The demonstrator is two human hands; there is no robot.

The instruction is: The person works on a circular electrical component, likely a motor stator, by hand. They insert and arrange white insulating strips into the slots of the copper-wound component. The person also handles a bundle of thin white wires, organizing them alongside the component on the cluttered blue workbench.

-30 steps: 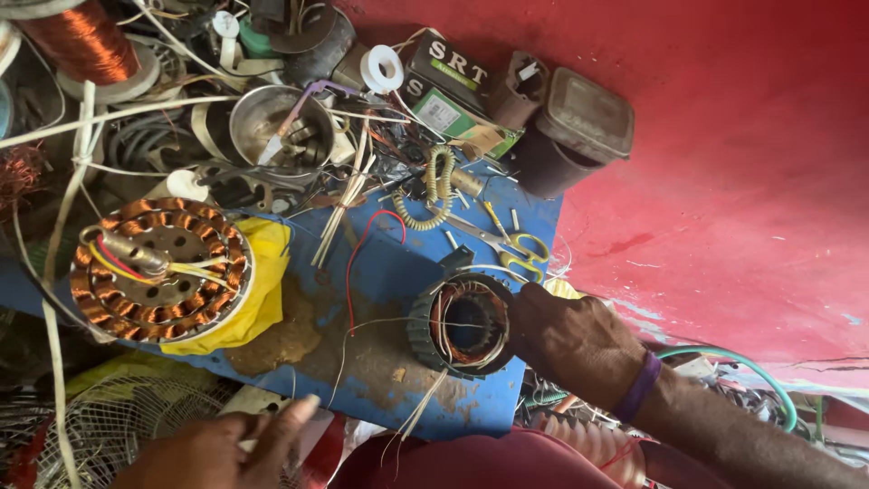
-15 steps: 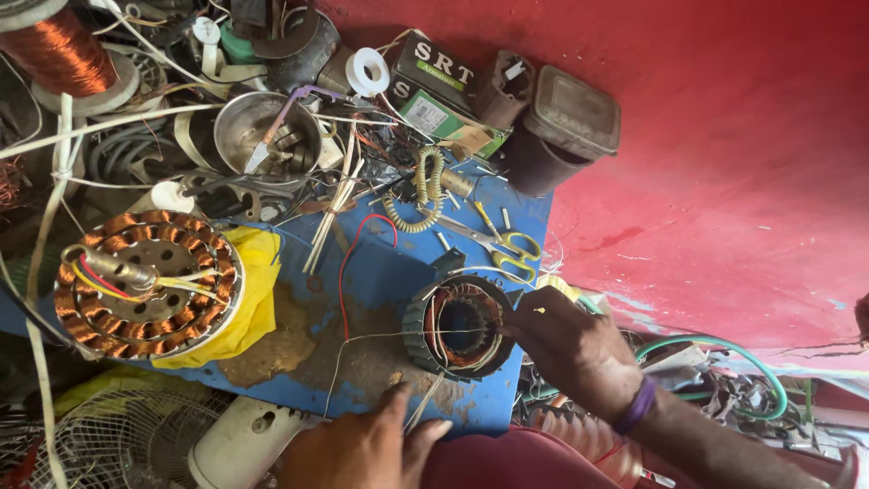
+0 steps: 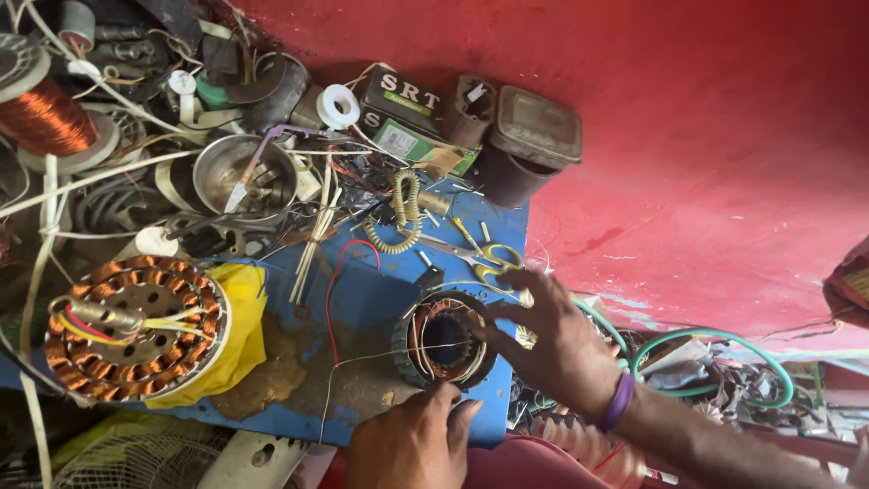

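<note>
Both hands have closed on the stator point(image 3: 444, 340), which stands on edge at the blue tabletop's point(image 3: 362, 299) near rim. Heavy and stiff by its look, with fragile copper windings; best held by the outer iron. Right hand point(image 3: 557, 349) rests on its right rim, fingers spread. Left hand point(image 3: 412, 439), fingers loosely curled, touches its lower edge.
</note>
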